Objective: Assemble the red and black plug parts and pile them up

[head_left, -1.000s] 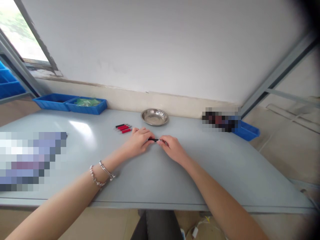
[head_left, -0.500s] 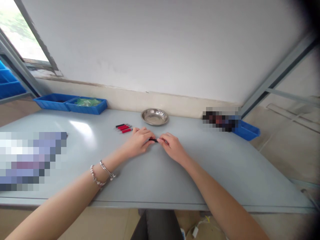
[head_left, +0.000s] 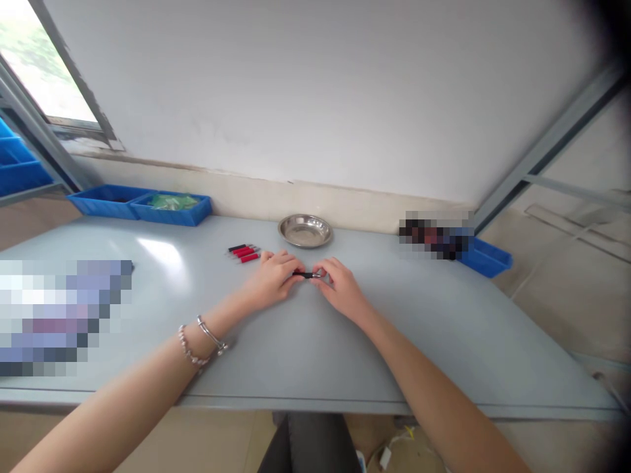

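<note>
A slim black pen (head_left: 306, 275) with a silver end is held level just above the grey table, between my two hands. My left hand (head_left: 277, 279) pinches its black barrel from the left. On the other side, the thumb and fingers of my right hand (head_left: 340, 289) close around the silver end, part of which shows between them. Left of my left hand lie several similar pens: red pens (head_left: 248, 258) and a black pen (head_left: 236, 247). Behind my hands stands a round shallow metal dish (head_left: 305, 231).
Two blue bins (head_left: 175, 213) stand at the back left; one holds a green-and-clear plastic bag (head_left: 172, 201). Another blue bin (head_left: 486, 256) sits at the right edge beside a blurred-out dark patch. A second pixelated area covers the left of the table (head_left: 315, 368).
My right fingers have loosened and shifted slightly, uncovering the pen's silver end. My left hand stays almost in place on the barrel.
</note>
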Motion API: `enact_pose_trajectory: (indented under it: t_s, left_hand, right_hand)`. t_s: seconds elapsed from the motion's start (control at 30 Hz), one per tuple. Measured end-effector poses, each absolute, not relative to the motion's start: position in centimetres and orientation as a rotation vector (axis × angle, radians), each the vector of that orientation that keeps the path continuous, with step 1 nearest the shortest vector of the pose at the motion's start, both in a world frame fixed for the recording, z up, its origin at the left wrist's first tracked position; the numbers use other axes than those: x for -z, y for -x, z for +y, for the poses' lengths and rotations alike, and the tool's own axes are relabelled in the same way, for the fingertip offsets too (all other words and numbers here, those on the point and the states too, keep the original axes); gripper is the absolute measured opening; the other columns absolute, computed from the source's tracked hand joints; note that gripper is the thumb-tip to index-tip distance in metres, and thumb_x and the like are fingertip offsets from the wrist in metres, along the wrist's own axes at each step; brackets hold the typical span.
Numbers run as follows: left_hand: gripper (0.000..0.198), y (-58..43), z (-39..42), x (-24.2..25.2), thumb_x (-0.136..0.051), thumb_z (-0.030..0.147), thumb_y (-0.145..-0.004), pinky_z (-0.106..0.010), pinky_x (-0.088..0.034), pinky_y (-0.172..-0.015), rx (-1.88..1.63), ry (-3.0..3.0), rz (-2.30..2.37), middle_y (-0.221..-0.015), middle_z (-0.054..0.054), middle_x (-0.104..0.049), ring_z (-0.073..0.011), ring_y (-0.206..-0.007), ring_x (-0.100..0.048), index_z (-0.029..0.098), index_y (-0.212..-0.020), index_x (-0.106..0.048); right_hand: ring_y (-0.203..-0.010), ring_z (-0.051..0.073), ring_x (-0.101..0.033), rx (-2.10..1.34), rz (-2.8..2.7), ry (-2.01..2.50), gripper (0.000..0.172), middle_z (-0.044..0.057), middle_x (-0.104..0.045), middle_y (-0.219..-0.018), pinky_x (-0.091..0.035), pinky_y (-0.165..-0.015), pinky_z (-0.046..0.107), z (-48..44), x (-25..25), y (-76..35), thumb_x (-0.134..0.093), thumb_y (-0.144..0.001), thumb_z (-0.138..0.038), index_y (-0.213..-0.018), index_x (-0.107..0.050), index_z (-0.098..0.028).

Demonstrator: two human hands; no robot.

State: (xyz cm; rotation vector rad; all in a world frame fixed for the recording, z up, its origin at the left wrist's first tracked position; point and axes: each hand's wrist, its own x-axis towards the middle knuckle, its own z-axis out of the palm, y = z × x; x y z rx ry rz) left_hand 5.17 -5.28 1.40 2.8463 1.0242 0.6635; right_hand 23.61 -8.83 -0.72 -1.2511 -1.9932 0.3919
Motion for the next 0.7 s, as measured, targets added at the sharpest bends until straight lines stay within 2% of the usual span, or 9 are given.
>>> enact_pose_trajectory:
  t_s: [0.17, 0.37, 0.57, 0.7]
  left_hand:
    - [0.018, -5.21, -5.34, -1.38, -0.04, 0.027, -0.085, -0.031, -0.024, -0.067, -0.659, -2.844, 1.017, -0.087, -0.003, -0.062, -0.0187, -0.085, -0.049, 0.018, -0.087, -0.056]
    - [0.017, -5.23, -5.4, -1.47, -0.041, 0.027, -0.085, -0.031, -0.024, -0.067, -0.648, -2.836, 1.004, -0.087, -0.003, -0.062, -0.0185, -0.085, -0.049, 0.018, -0.087, -0.056]
    - [0.018, -5.17, -5.28, -1.32, -0.041, 0.027, -0.085, -0.031, -0.025, -0.069, -0.656, -2.822, 1.033, -0.087, -0.004, -0.061, -0.0189, -0.086, -0.049, 0.018, -0.088, -0.056]
    - [0.018, -5.19, -5.26, -1.29, -0.041, 0.027, -0.085, -0.031, -0.025, -0.069, -0.655, -2.818, 1.02, -0.087, -0.004, -0.061, -0.0183, -0.085, -0.049, 0.018, -0.087, -0.057]
  right_hand:
    - [-0.075, 0.013, -0.048, -0.39, -2.0, 1.238, 0.008, 0.002, -0.05, -0.081, -0.039, -0.068, 0.025, -8.77, 0.62, -23.54, -0.048, -0.082, -0.026, -0.082, -0.052, -0.019]
    - [-0.073, 0.015, -0.047, -0.366, -2.026, 1.347, 0.029, 0.002, -0.05, -0.071, -0.037, -0.068, 0.026, -8.87, 0.32, -23.36, -0.038, -0.087, -0.035, -0.068, -0.052, -0.018]
    - [-0.076, 0.014, -0.048, -0.394, -2.001, 1.311, 0.016, 0.002, -0.053, -0.081, -0.038, -0.069, 0.026, -8.95, 0.34, -23.39, -0.049, -0.082, -0.034, -0.086, -0.053, -0.018]
    - [-0.074, 0.013, -0.047, -0.367, -2.028, 1.332, 0.019, 0.002, -0.05, -0.076, -0.037, -0.067, 0.025, -9.06, 0.19, -23.32, -0.043, -0.085, -0.032, -0.077, -0.054, -0.018]
